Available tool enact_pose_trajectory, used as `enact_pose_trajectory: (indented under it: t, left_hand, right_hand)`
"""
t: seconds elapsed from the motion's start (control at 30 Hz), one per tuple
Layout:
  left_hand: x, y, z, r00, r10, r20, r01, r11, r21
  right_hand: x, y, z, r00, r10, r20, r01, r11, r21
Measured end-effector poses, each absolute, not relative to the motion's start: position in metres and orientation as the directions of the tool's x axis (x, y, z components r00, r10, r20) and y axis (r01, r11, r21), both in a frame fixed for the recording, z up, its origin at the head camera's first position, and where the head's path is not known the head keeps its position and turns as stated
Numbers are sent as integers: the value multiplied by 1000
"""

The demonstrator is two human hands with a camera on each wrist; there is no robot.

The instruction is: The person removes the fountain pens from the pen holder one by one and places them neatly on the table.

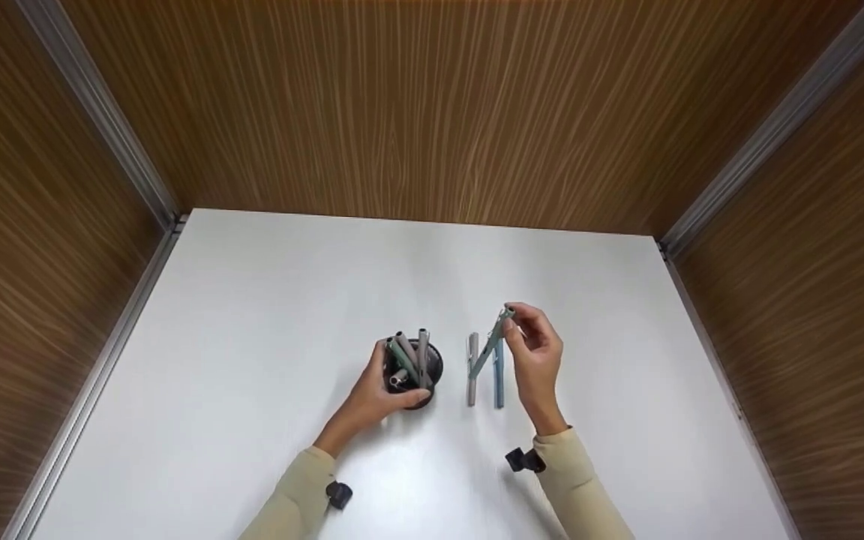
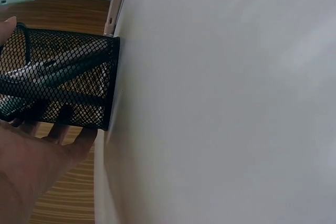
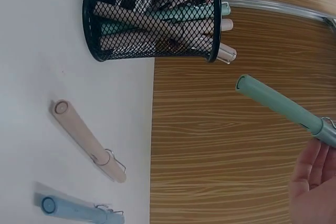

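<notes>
Green pen (image 1: 493,341), slim smooth cylinder with a metal clip, was pinched at its upper end by the right hand (image 1: 535,358), thumb and fingertips curled round it; it hung tilted above the table, lower end toward the two pens lying there. In the right wrist view the same pen (image 3: 278,103) showed a flat round cap end. Beneath it lay a beige pen (image 1: 472,369) and a light blue pen (image 1: 499,375), roughly parallel, close but apart, both matte with wire clips. Just left stood the black wire-mesh pen cup (image 1: 423,367), round, upright, holding several grey, beige and green pens leaning crossed. Left hand (image 1: 372,396) gripped the cup's side, fingers curled round the mesh (image 2: 79,93). All on a smooth white table (image 1: 252,315), walled by wood-grain panels (image 1: 432,105) with metal edge strips.
</notes>
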State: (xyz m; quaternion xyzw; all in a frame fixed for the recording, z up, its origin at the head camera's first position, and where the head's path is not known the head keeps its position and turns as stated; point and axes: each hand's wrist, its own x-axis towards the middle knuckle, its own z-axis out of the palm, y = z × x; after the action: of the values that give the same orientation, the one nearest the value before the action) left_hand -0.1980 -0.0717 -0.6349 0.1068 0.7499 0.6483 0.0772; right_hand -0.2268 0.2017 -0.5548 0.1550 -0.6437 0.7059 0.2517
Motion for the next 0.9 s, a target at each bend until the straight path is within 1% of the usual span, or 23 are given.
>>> enact_pose_trajectory:
  t: [0.27,0.4,0.57,0.7,0.9]
  left_hand:
    - [-199,-68,-633,-968,249,3,45,162,986]
    - [-198,-69,-634,-966,256,20,57,140,988]
    - [-201,-68,-633,-958,278,65,89,74,993]
    - [-202,-67,-632,-960,270,75,98,71,993]
    - [-200,-67,-634,-964,263,34,66,111,992]
  right_hand:
    - [-234,215,-560,-890,123,439,-443,-7,-896]
    - [-237,222,-566,-916,108,386,-388,9,-922]
    - [-242,232,-572,-937,121,326,-322,57,-945]
    - [-248,241,-577,-951,143,273,-260,106,-960]
    - [-254,254,-581,-970,162,182,-159,147,-976]
